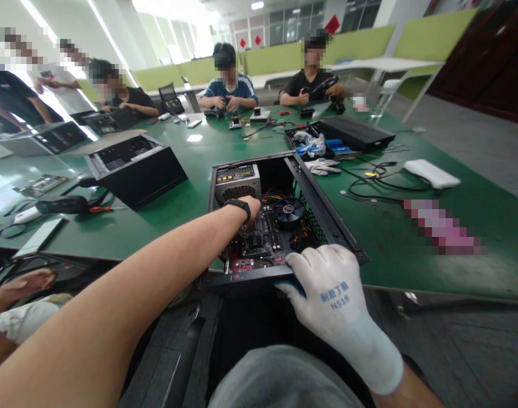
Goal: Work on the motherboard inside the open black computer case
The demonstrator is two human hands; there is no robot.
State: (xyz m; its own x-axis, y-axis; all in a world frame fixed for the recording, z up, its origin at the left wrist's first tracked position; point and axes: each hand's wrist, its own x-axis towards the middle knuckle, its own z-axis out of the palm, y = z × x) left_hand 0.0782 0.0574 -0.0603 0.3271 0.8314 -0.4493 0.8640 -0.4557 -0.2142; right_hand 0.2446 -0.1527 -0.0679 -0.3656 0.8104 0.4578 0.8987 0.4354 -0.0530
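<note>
An opened black computer case [327, 211] lies on the green table in front of me, one edge overhanging toward my lap. Inside it are a power supply [238, 187], a motherboard [265, 235] and a dark cooling fan [289, 210]. My bare left hand [253, 208], with a black band on the wrist, reaches down into the case beside the power supply, over the motherboard. Its fingers are mostly hidden, so what they touch cannot be made out. In a white work glove, my right hand [327, 283] grips the near edge of the case, thumb below and fingers on top.
Another black case [144, 175] stands to the left, near a black-handled tool [61, 205]. Cables [369, 181], a white box [432, 173], a loose glove [322, 166] and a filled black tray [310, 144] lie to the right. Several people work across the green table [412, 260].
</note>
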